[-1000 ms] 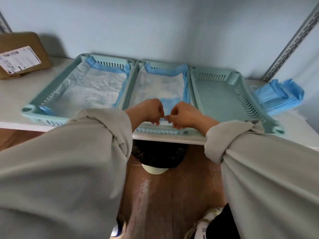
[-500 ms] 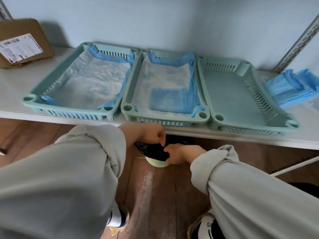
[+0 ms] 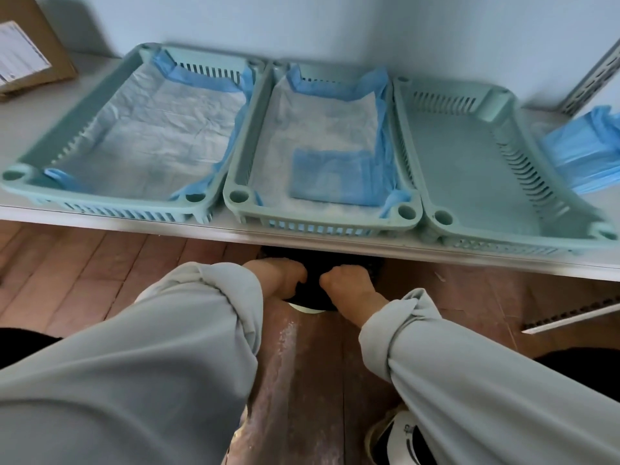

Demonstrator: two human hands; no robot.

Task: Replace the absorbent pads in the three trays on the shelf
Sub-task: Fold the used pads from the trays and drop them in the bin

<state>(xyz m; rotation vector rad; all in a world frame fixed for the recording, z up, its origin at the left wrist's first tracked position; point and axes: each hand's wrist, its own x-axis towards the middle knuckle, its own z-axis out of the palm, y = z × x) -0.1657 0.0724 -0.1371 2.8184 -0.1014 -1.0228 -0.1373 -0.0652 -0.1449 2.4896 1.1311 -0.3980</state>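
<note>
Left tray [image 3: 43, 159]: up and well to the left of both grips, on the shelf [image 3: 100, 214]; a white pad with blue edging [image 3: 151, 135] lines its floor. Long axis runs from the shelf front back toward the wall.
Middle tray [image 3: 240, 196]: straight up and ahead of the two grips, nearest of the three; its white pad [image 3: 322, 129] is spread flat, and a folded blue pad [image 3: 330, 177] lies on the near part of it.
Left hand [image 3: 280, 273]: below the shelf edge, over the black-lined bin [image 3: 312, 292] on the floor; its grip is curled downward, apparently at the black liner, but I cannot tell what the fingers hold.
Right hand [image 3: 347, 281]: just beside the left, a narrow gap apart, over the same bin; curled likewise, contents of the grip hidden.
Right tray [image 3: 503, 95]: up and to the right of the grips, bare, no pad in it; long axis also front to back.
Stack of fresh blue pads [image 3: 583, 156]: on the shelf just beyond the right tray's far side, well up and right of the grips.
Deciding relation: the bare tray and the spare pads both lie to the right, so the right hand is judged nearer; either must rise above the shelf edge first.
Progress, as a judgement: two trays lined, the third waiting.
</note>
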